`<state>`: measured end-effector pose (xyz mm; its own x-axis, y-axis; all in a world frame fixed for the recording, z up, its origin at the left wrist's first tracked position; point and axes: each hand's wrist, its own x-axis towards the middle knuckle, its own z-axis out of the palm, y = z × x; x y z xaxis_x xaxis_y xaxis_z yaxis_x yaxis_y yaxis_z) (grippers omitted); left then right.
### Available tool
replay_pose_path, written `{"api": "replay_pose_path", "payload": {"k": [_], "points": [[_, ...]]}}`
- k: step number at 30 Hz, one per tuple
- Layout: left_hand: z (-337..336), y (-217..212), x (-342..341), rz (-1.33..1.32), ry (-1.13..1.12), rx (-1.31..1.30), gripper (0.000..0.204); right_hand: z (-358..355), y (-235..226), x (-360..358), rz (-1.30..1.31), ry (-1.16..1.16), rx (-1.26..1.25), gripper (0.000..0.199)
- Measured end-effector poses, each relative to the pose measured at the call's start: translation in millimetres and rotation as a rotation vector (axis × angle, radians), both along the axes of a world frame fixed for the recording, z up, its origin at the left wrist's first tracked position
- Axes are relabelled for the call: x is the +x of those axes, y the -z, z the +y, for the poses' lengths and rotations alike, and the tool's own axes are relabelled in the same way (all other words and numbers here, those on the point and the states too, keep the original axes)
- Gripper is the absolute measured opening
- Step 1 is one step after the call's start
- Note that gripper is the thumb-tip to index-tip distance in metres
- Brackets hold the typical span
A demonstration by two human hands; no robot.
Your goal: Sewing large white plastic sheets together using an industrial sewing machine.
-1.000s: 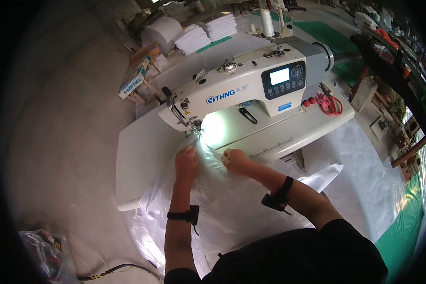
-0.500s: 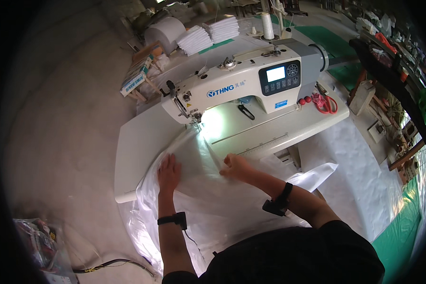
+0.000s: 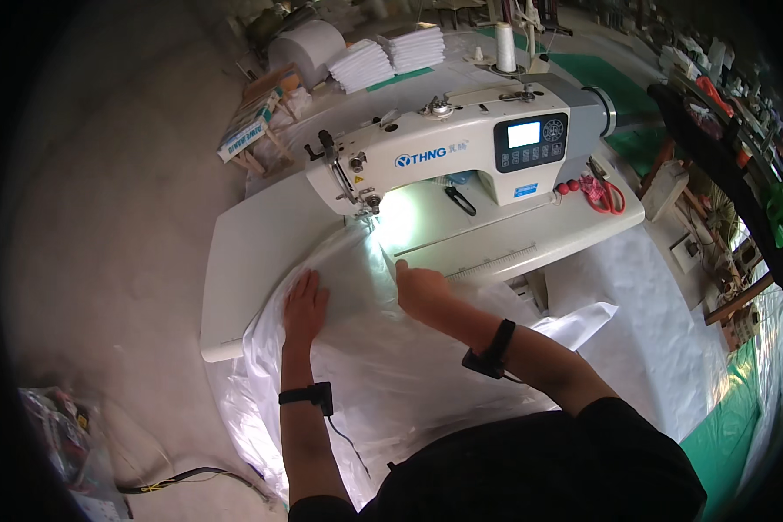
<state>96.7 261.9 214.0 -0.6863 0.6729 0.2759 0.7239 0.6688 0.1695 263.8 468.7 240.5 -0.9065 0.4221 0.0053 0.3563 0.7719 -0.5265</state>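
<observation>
A large sheet of thin white plastic-like fabric [image 3: 365, 365] drapes over the front of the sewing table, and its far end runs under the needle of a white sewing machine [image 3: 435, 157]. My left hand [image 3: 305, 306] lies flat on the sheet, left of the needle, fingers stretched out. My right hand [image 3: 422, 287] is closed on the sheet's right edge, nearer to me than the needle. The machine's lamp lights the cloth there. The fingertips of the right hand are partly hidden behind the hand itself.
Black thread snips [image 3: 460, 201] lie under the machine's arm. Red-handled scissors [image 3: 607, 198] sit at the table's right end. A thread cone [image 3: 505, 48] stands behind the machine, near stacks of folded white sheets [image 3: 361, 65] and a big roll [image 3: 306, 50]. A cable [image 3: 191, 476] crosses the floor.
My right hand has moved up along the sheet's edge toward the needle. My left hand has stayed flat on the cloth. The whole view has shifted slightly.
</observation>
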Motion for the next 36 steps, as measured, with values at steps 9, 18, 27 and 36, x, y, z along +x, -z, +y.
{"api": "replay_pose_path", "payload": {"k": [9, 18, 27, 36], "points": [[5, -11, -31, -0.051, 0.046, 0.006, 0.046, -24, 12, -16, -0.048, -0.156, 0.468, 0.058], [29, -4, -86, -0.036, 0.039, 0.002, 0.046, -9, 15, -72, -0.018, -0.128, 0.54, 0.052], [15, 12, -110, 0.185, -0.123, -0.241, 0.048, -1, 13, -73, -0.013, -0.042, 0.054, 0.042], [-117, -24, 121, -0.262, -0.212, 0.373, 0.025, 61, -4, 117, -0.371, -0.145, -0.8, 0.042]]}}
